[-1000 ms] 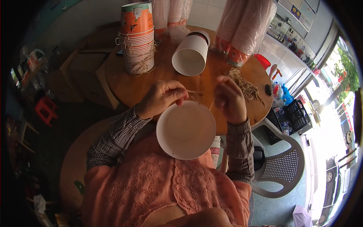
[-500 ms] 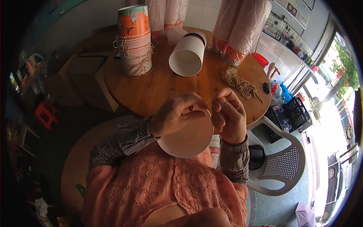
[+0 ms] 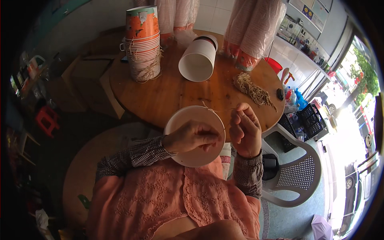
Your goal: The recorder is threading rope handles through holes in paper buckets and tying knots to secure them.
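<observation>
A round white paper bucket [image 3: 182,120] rests against my lap, its open mouth facing up. A thin string [image 3: 208,107] lies at its far rim and runs right toward my right hand [image 3: 245,130]. My right hand is closed, thumb and forefinger pinching the string's end just beyond the rim. Over the bucket's mouth hovers my left hand [image 3: 194,137], its fingers curled in; whether anything is between them cannot be made out. A bundle of tan strings [image 3: 253,89] lies on the table, farther off to the right.
On the round wooden table [image 3: 160,98] stand a stack of orange-and-white paper buckets [image 3: 143,44], a white bucket on its side [image 3: 196,62] and tall plastic-wrapped bucket stacks [image 3: 256,32]. A grey plastic chair [image 3: 298,172] is at my right, cardboard boxes [image 3: 90,86] at left.
My left hand has drawn back from the string, down and toward me over the bucket's mouth. My right hand has shifted slightly and still pinches the string.
</observation>
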`<act>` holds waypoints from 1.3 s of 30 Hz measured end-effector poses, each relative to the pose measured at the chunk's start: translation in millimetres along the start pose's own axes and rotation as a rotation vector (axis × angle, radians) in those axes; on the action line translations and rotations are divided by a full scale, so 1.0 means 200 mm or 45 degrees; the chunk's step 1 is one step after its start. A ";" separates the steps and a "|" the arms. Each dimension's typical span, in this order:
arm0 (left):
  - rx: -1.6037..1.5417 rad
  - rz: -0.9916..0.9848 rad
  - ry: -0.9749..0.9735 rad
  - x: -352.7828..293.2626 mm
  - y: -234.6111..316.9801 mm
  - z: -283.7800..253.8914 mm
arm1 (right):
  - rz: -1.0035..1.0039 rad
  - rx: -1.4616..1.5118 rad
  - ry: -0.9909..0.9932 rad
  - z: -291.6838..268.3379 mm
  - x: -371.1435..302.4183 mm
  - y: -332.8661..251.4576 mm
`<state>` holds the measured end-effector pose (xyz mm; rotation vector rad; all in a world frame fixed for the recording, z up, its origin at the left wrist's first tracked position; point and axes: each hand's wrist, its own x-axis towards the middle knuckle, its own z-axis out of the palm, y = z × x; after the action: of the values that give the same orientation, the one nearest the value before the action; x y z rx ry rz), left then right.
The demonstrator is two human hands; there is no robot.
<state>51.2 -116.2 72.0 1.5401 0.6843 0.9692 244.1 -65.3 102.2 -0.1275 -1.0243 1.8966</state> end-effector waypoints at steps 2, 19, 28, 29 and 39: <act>0.000 -0.108 0.040 -0.02 0.00 -0.02 | -0.017 -0.018 0.025 -0.04 -0.01 0.01; 0.608 0.200 0.228 -0.08 0.13 0.00 | -0.249 -1.409 -0.011 0.06 -0.15 0.16; 0.412 0.237 0.317 -0.08 0.03 -0.02 | -0.405 -1.486 0.004 0.01 -0.14 0.18; 0.413 0.235 0.315 -0.08 0.03 -0.02 | -0.431 -1.399 0.049 0.00 -0.14 0.19; 0.460 0.079 0.364 -0.11 0.05 -0.04 | -0.457 -1.300 0.031 0.01 -0.13 0.23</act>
<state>32.9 -132.8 77.2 1.7596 1.0643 1.1726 226.5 -96.2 63.2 -0.5073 -1.7730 0.9108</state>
